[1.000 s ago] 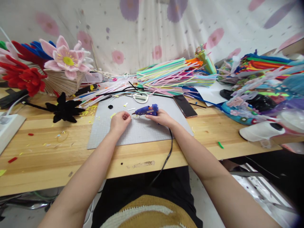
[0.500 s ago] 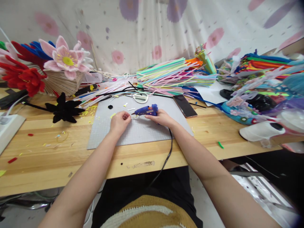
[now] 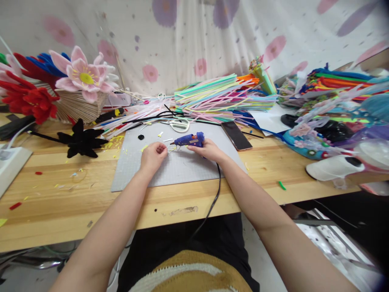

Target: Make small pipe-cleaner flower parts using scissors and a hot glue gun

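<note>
My right hand is wrapped around the handle of a blue hot glue gun, its nozzle pointing left. A black cord hangs from the gun over the table's front edge. Just left of the nozzle, my left hand is closed in a pinch on some thin pale-yellow strands, whose ends stick out to the right under the nozzle. Its fingertips hide the other ends. Both hands are above a grey cutting mat.
Scissors and a small black disc lie on the mat, a phone at its right edge. Behind are bundled pipe cleaners. A black fuzzy flower lies left, near a pink one. A white roll lies right.
The glue gun in my right hand has shifted slightly to the right, its nozzle a bit farther from my left fingertips. My left hand has hardly moved.
</note>
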`<state>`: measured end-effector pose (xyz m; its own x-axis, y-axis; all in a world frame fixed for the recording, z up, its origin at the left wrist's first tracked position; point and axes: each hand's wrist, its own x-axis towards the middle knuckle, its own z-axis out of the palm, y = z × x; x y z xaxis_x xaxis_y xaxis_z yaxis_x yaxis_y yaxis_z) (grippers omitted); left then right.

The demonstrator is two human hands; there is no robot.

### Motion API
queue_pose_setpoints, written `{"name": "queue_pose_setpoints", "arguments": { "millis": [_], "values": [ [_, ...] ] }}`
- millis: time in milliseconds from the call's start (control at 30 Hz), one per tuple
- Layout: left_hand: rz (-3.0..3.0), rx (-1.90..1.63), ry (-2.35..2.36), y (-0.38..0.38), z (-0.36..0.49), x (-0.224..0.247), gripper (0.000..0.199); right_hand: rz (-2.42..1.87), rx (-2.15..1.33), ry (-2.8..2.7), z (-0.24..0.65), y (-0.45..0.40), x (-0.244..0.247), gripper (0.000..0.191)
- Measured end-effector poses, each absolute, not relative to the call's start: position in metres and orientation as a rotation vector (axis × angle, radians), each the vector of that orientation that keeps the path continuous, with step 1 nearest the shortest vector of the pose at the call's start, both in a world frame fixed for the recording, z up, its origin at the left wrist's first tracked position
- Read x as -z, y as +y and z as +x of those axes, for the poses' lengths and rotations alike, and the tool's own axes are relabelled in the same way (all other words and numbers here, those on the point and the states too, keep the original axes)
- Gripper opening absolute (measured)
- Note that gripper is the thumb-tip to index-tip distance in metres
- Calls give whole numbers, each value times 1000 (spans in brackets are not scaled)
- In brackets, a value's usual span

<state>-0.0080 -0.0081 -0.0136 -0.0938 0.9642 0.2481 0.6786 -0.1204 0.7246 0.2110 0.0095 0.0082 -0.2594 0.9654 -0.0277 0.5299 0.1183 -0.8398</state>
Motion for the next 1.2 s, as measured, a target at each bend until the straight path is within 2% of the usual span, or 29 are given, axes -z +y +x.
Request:
{"name": "queue_pose_setpoints", "arguments": {
  "millis": [233, 367, 533, 767, 933, 1200],
  "values": [
    [1839, -1109, 1757, -10, -9, 9, 7, -1533, -1016, -1784, 224, 12, -12, 41],
    [1775, -1191, 1749, -9, -13, 10, 8, -1621, -866, -1633, 247, 20, -10, 45],
    [1489, -1464, 1743, -2, -21, 12, 15, -1809, -607, -1456, 264, 36, 2, 52],
    [1115, -1848, 1656, 7, -40, 6, 18, -1952, -402, -1654, 249, 48, 8, 56],
    [982, -1938, 1636, 12, -50, 6, 17, -2064, -162, -1777, 256, 33, -8, 63],
    [1167, -1811, 1680, 5, -38, 7, 17, -2309, -158, -2066, 240, 10, -39, 44]
  ]
}}
